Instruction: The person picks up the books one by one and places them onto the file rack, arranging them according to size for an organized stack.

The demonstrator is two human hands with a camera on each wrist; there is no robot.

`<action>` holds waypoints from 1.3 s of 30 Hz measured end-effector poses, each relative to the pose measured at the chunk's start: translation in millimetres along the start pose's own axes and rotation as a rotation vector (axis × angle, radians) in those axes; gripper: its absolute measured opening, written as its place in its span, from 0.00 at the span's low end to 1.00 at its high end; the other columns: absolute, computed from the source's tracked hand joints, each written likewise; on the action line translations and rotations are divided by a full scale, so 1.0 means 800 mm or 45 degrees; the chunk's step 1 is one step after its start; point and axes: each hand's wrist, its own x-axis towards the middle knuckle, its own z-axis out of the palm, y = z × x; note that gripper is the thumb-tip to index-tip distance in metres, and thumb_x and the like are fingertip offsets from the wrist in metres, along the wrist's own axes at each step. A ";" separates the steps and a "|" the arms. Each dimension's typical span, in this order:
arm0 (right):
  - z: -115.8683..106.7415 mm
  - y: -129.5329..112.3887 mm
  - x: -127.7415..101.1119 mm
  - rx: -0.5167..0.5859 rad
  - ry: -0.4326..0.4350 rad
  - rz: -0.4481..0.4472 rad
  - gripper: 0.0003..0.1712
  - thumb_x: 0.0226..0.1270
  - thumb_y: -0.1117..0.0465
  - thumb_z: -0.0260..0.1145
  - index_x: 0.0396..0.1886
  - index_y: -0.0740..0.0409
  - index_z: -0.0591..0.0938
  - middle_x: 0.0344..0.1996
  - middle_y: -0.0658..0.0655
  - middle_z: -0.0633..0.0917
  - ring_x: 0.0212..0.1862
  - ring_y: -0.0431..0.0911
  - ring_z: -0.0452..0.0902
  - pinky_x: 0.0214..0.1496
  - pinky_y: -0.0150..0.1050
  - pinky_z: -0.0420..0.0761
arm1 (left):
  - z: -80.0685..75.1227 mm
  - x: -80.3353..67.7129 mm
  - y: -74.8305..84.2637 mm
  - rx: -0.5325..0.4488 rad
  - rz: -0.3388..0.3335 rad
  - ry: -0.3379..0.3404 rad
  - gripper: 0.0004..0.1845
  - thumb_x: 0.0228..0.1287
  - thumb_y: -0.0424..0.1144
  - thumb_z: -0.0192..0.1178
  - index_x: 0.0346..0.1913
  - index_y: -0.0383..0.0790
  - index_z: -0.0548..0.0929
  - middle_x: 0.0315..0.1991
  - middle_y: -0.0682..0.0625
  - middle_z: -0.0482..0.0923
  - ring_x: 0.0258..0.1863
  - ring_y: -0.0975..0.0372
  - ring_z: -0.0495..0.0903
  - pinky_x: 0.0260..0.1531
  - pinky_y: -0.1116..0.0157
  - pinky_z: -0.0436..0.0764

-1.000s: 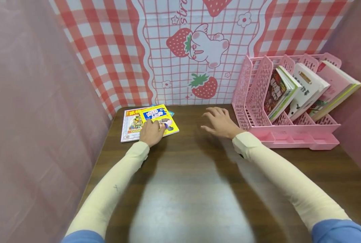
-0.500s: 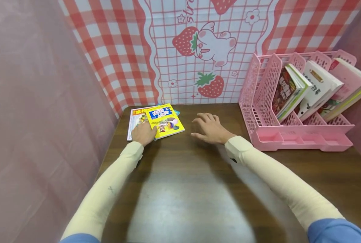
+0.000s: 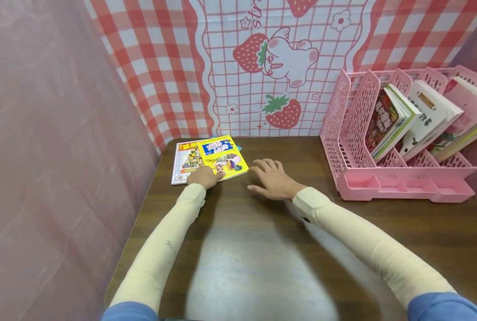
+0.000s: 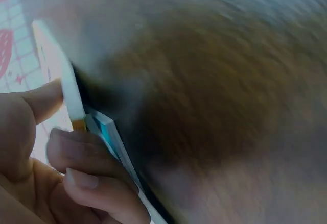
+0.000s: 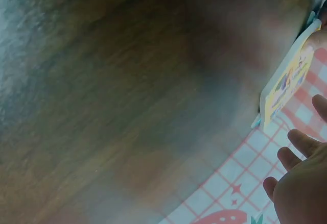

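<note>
A yellow-covered book (image 3: 221,149) lies on a white-bordered book (image 3: 178,171) at the table's far left. A sliver of a blue-edged book (image 3: 238,147) shows beneath them. My left hand (image 3: 203,177) is at the near edge of the yellow book. In the left wrist view its thumb (image 4: 47,99) lies on the cover while curled fingers (image 4: 97,191) sit at the lower edge, so the hand pinches the yellow book there. My right hand (image 3: 273,180) hovers beside the book's right corner, fingers spread, holding nothing; the right wrist view shows a gap between them.
A pink file rack (image 3: 406,174) with small front trays stands at the right back, several books (image 3: 426,107) leaning in its slots. Behind the wooden table (image 3: 258,249) hangs a strawberry-print cloth (image 3: 222,80). A pinkish curtain (image 3: 62,156) borders the left side.
My left hand has gone from lying over the covers to the yellow book's near edge. The right hand has moved left and nearer, toward the books. The head view has shifted slightly.
</note>
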 end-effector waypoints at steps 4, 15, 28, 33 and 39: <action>-0.002 0.005 -0.005 0.005 0.000 0.014 0.35 0.76 0.39 0.60 0.71 0.56 0.72 0.74 0.66 0.64 0.74 0.63 0.55 0.70 0.68 0.54 | -0.002 0.008 -0.004 -0.305 -0.054 -0.096 0.27 0.72 0.60 0.59 0.52 0.38 0.82 0.34 0.45 0.79 0.27 0.57 0.74 0.29 0.61 0.73; -0.008 0.030 -0.020 0.018 0.041 0.024 0.37 0.75 0.38 0.62 0.71 0.56 0.71 0.69 0.64 0.70 0.72 0.62 0.58 0.68 0.68 0.54 | -0.011 0.010 -0.042 -1.355 -0.132 -0.268 0.09 0.83 0.37 0.48 0.53 0.34 0.70 0.20 0.49 0.73 0.12 0.68 0.62 0.12 0.73 0.61; -0.007 0.044 -0.033 0.040 0.028 0.055 0.37 0.74 0.37 0.62 0.71 0.56 0.72 0.65 0.64 0.76 0.70 0.63 0.59 0.69 0.68 0.53 | -0.005 0.000 -0.050 -1.646 -0.074 -0.323 0.04 0.83 0.36 0.46 0.51 0.39 0.66 0.24 0.47 0.72 0.13 0.69 0.60 0.11 0.74 0.58; -0.006 0.044 -0.035 0.050 0.029 0.037 0.36 0.73 0.36 0.63 0.69 0.55 0.74 0.64 0.58 0.79 0.70 0.61 0.60 0.69 0.66 0.52 | 0.003 -0.002 -0.049 -1.666 0.016 -0.290 0.08 0.82 0.35 0.47 0.58 0.40 0.67 0.25 0.49 0.73 0.15 0.67 0.65 0.13 0.75 0.58; -0.008 0.046 -0.036 0.066 0.036 0.034 0.35 0.74 0.35 0.61 0.67 0.54 0.76 0.62 0.56 0.81 0.69 0.60 0.61 0.68 0.64 0.52 | 0.005 -0.008 -0.045 -1.640 0.098 -0.222 0.15 0.82 0.37 0.49 0.65 0.43 0.67 0.28 0.51 0.79 0.22 0.65 0.73 0.19 0.73 0.66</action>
